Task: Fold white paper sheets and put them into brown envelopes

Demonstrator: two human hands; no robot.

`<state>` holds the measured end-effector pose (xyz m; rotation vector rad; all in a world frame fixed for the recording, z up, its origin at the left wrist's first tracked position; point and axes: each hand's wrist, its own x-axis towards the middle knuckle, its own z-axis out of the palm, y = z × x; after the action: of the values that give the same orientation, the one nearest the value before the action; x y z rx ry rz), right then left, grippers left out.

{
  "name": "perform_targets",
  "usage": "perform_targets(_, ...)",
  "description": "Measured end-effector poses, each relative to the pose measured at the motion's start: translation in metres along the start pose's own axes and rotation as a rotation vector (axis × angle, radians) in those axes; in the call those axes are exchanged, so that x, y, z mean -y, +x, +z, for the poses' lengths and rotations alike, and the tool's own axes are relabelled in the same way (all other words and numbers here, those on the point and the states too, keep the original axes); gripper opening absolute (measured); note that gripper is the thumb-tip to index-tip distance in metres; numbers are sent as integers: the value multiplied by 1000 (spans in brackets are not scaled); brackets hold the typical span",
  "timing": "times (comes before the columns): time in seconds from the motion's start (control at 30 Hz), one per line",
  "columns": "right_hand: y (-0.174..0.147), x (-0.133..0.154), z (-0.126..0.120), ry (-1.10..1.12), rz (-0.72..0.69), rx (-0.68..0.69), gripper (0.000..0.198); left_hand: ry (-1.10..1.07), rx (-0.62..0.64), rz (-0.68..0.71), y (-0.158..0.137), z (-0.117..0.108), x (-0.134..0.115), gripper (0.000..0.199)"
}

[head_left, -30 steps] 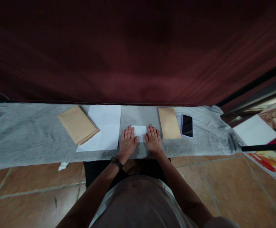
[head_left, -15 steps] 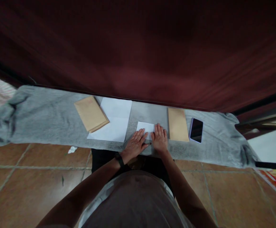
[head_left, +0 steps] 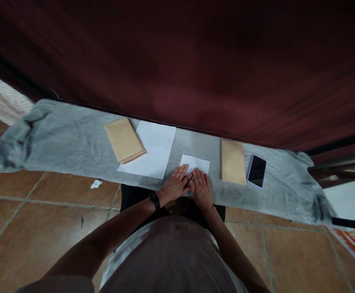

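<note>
A small white piece of folded paper [head_left: 196, 161] lies on the grey cloth in front of me. My left hand [head_left: 175, 186] rests flat on its near left part, fingers stretched out. Beside it, my right hand [head_left: 201, 189] presses flat on the paper's near right part, with its fingers extended. The thumbs come close together, and both hands hide the near edge of the paper. To the left is a larger white sheet [head_left: 157, 152] with a crease across it. A stack of brown envelopes [head_left: 124, 139] overlaps that sheet's left side.
More brown envelopes [head_left: 233, 162] lie right of my hands, then a phone [head_left: 257, 171] with a dark screen. The grey cloth [head_left: 70, 138] covers a narrow surface against a dark red panel [head_left: 177, 73]. A white scrap [head_left: 96, 184] is on the tiled floor [head_left: 64, 211].
My right hand has slid left and towards me over the small paper, uncovering its far right corner. My left hand stays on the paper. The whole view has shifted and tilted slightly.
</note>
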<state>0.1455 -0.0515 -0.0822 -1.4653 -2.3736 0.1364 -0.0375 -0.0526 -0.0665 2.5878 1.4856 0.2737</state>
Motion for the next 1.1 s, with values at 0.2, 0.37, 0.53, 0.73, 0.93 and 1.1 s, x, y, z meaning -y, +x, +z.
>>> perform_targets(0.2,-15,-6,-5,-23,10,0,55,15,-17,12,0,-2,0,70)
perform_targets(0.37,-23,-16,-5,-52,77,-45,62,15,-65,-123,-4,1,1,69)
perform_targets(0.53,-27,-15,-5,-86,148,-85,64,-3,-124,-300,-4,7,3,61)
perform_targets(0.73,-26,-12,-6,-125,184,-92,63,-189,-232,-450,21,10,16,52)
perform_targets(0.93,-25,-11,-5,-135,190,-127,63,-601,-265,-713,53,0,29,42)
perform_targets(1.1,-26,-11,-3,-138,185,-150,63,-982,-332,-799,65,-14,29,24)
